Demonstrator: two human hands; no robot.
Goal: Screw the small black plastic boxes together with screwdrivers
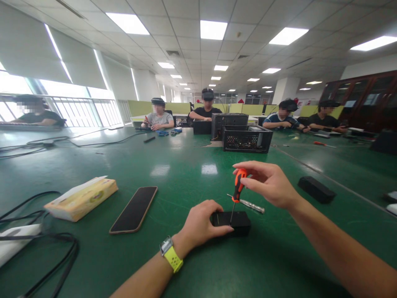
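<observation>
A small black box-shaped device [240, 223] lies on the green table in front of me. My left hand [203, 219] grips its left end, with the thumb along the near side and the fingers over the far side. In my right hand [271, 182] is an orange and black screwdriver [239, 186], held by the handle between thumb and fingers. Its shaft points down, slightly tilted, and the tip meets the top of the device near my left thumb. Just behind the device lies a silver precision screwdriver [252, 206].
A phone [134, 210], a tissue pack [82, 198] and black cables [66, 252] lie to the left. Another black block [316, 189] rests at right. Open computer cases [247, 139] stand further back, with several people seated around the table's far side. An orange-handled screwdriver [321, 144] lies far right.
</observation>
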